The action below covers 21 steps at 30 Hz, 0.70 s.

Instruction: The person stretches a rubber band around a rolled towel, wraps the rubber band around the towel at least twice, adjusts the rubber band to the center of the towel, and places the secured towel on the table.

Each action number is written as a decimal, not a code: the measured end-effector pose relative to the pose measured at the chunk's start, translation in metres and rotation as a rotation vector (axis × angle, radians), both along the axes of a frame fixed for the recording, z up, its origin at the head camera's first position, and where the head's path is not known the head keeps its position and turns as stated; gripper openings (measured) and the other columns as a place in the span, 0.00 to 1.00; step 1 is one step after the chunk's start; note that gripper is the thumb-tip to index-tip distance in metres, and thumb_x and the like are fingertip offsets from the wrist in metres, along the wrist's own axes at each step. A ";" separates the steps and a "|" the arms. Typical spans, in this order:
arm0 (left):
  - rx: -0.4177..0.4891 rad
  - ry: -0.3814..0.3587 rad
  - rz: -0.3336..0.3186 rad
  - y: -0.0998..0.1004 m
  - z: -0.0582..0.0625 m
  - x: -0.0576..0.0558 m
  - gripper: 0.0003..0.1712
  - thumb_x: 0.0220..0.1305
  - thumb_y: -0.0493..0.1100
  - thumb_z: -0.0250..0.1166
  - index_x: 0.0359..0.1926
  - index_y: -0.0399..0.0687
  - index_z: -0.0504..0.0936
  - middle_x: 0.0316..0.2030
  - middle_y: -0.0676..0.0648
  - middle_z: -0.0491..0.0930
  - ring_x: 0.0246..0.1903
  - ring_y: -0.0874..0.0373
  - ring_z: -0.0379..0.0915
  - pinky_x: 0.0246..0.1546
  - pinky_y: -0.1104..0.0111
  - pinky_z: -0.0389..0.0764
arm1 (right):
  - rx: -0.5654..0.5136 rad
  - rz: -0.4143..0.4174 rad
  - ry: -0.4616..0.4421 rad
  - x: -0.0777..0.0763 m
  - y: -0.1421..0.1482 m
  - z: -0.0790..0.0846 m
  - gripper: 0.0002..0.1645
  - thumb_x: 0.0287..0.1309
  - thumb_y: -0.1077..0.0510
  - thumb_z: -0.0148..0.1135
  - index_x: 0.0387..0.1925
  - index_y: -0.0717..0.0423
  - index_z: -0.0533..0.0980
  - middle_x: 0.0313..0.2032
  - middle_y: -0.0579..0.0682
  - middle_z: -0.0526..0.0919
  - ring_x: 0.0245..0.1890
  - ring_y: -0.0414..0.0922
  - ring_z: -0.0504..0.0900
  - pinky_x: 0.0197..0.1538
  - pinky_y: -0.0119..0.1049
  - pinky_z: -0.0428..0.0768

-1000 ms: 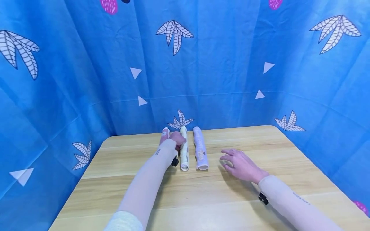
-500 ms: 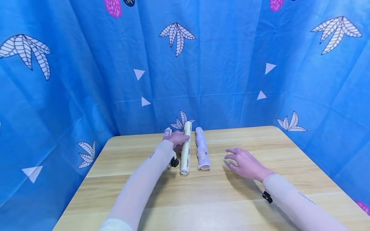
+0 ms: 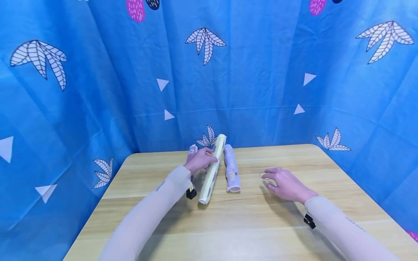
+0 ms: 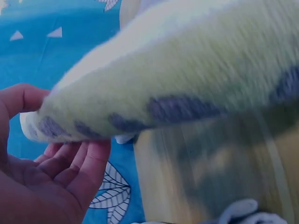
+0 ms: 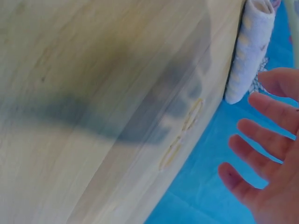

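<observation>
A pale yellow rolled towel point(image 3: 213, 170) with grey spots is gripped by my left hand point(image 3: 200, 160), thumb on one side and fingers beneath. It lies slantwise, its near end toward the left. In the left wrist view the fuzzy yellow roll crosses in front of the hand point(image 4: 56, 182). A pink rolled towel point(image 3: 193, 149) stays mostly hidden behind my left hand. To the right of the yellow one rests a lavender rolled towel point(image 3: 232, 170). My right hand point(image 3: 285, 184) hovers over the wooden table, fingers spread and relaxed, holding nothing.
Two thin yellowish loops, like rubber bands point(image 5: 192, 114), lie on the table point(image 5: 93, 177) near my right fingers. A blue patterned curtain point(image 3: 254, 90) surrounds the table's back and sides. My right hand casts a shadow on the wood.
My left hand has raised the yellow towel from between the other two, turned it slantwise and drawn its near end toward me. The right hand stays nearly still; the view shifts slightly.
</observation>
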<state>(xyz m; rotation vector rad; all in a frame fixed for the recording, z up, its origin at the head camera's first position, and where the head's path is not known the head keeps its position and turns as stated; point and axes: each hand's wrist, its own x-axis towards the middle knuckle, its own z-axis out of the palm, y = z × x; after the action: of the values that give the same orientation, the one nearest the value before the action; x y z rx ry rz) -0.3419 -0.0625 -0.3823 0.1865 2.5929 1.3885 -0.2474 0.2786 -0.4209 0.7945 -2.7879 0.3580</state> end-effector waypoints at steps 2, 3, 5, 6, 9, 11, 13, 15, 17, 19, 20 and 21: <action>0.042 0.016 -0.042 -0.002 0.001 0.006 0.38 0.60 0.48 0.71 0.69 0.44 0.70 0.54 0.44 0.79 0.46 0.54 0.78 0.39 0.67 0.82 | 0.002 -0.001 -0.001 -0.002 0.002 -0.001 0.18 0.60 0.58 0.68 0.53 0.55 0.83 0.59 0.61 0.80 0.60 0.63 0.77 0.62 0.64 0.72; 0.056 0.024 -0.062 -0.004 0.002 0.010 0.38 0.59 0.47 0.71 0.69 0.44 0.70 0.53 0.43 0.79 0.45 0.54 0.78 0.38 0.67 0.82 | 0.003 0.004 -0.002 -0.003 0.002 -0.001 0.18 0.60 0.59 0.68 0.52 0.56 0.83 0.58 0.62 0.81 0.59 0.64 0.78 0.61 0.64 0.73; 0.063 0.041 -0.093 -0.006 0.003 0.016 0.38 0.58 0.46 0.73 0.68 0.45 0.72 0.49 0.44 0.79 0.42 0.54 0.78 0.37 0.68 0.81 | 0.003 0.007 -0.012 -0.006 0.003 -0.002 0.18 0.59 0.59 0.69 0.51 0.56 0.83 0.56 0.61 0.82 0.57 0.63 0.79 0.60 0.64 0.74; 0.059 0.046 -0.106 -0.007 0.004 0.019 0.37 0.57 0.45 0.73 0.68 0.45 0.73 0.47 0.44 0.79 0.41 0.54 0.77 0.36 0.68 0.81 | 0.005 0.007 -0.018 -0.007 0.003 -0.002 0.17 0.59 0.59 0.69 0.51 0.56 0.83 0.56 0.61 0.82 0.56 0.63 0.79 0.60 0.64 0.74; 0.006 0.081 -0.140 -0.009 0.005 0.029 0.36 0.55 0.46 0.75 0.65 0.48 0.75 0.45 0.46 0.78 0.39 0.55 0.77 0.37 0.67 0.82 | 0.012 0.017 -0.039 -0.015 0.005 -0.003 0.16 0.58 0.60 0.69 0.49 0.57 0.84 0.53 0.60 0.84 0.53 0.61 0.81 0.58 0.61 0.77; -0.028 0.102 -0.164 -0.010 0.008 0.035 0.36 0.54 0.46 0.75 0.65 0.49 0.76 0.45 0.46 0.78 0.39 0.55 0.78 0.37 0.67 0.83 | 0.017 0.018 -0.059 -0.020 0.005 -0.001 0.16 0.58 0.61 0.69 0.48 0.58 0.84 0.51 0.59 0.85 0.52 0.60 0.82 0.57 0.60 0.78; -0.071 0.129 -0.191 -0.010 0.009 0.041 0.35 0.54 0.46 0.75 0.64 0.50 0.76 0.45 0.46 0.78 0.39 0.55 0.78 0.35 0.66 0.84 | 0.023 0.012 -0.090 -0.025 0.005 0.000 0.15 0.58 0.61 0.69 0.48 0.58 0.84 0.50 0.58 0.86 0.51 0.60 0.83 0.56 0.59 0.79; -0.109 0.148 -0.219 -0.010 0.011 0.047 0.34 0.55 0.46 0.74 0.63 0.50 0.77 0.44 0.47 0.79 0.39 0.55 0.78 0.34 0.66 0.84 | 0.028 0.006 -0.136 -0.030 0.003 0.001 0.15 0.59 0.60 0.68 0.49 0.59 0.84 0.50 0.57 0.87 0.52 0.60 0.83 0.57 0.58 0.78; -0.158 0.171 -0.244 -0.010 0.013 0.053 0.32 0.56 0.46 0.74 0.62 0.50 0.77 0.43 0.48 0.79 0.37 0.56 0.78 0.33 0.66 0.84 | 0.037 0.004 -0.176 -0.036 0.001 0.002 0.15 0.60 0.60 0.67 0.49 0.59 0.84 0.49 0.57 0.87 0.53 0.60 0.83 0.58 0.58 0.78; -0.211 0.186 -0.269 -0.009 0.015 0.059 0.31 0.56 0.47 0.74 0.62 0.51 0.78 0.41 0.50 0.80 0.37 0.58 0.78 0.33 0.67 0.83 | 0.044 -0.001 -0.210 -0.041 -0.001 0.003 0.15 0.61 0.60 0.67 0.49 0.58 0.84 0.49 0.56 0.87 0.52 0.60 0.84 0.57 0.57 0.79; -0.242 0.192 -0.282 -0.009 0.016 0.062 0.31 0.56 0.48 0.74 0.61 0.52 0.78 0.41 0.51 0.81 0.36 0.58 0.78 0.33 0.67 0.83 | 0.048 0.001 -0.220 -0.044 -0.002 0.004 0.15 0.60 0.60 0.67 0.48 0.58 0.85 0.48 0.57 0.88 0.51 0.60 0.85 0.57 0.57 0.79; -0.268 0.197 -0.295 -0.008 0.017 0.064 0.31 0.56 0.48 0.74 0.62 0.52 0.78 0.41 0.52 0.81 0.36 0.59 0.78 0.32 0.67 0.82 | 0.058 0.005 -0.222 -0.046 -0.003 0.004 0.14 0.59 0.60 0.67 0.47 0.58 0.85 0.48 0.57 0.88 0.50 0.60 0.85 0.56 0.57 0.80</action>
<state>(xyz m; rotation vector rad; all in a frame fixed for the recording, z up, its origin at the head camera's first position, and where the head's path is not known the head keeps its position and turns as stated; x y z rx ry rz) -0.2775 -0.0709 -0.3655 0.6629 2.7315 0.9558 -0.2937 0.2757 -0.4171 0.8213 -3.0149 0.3899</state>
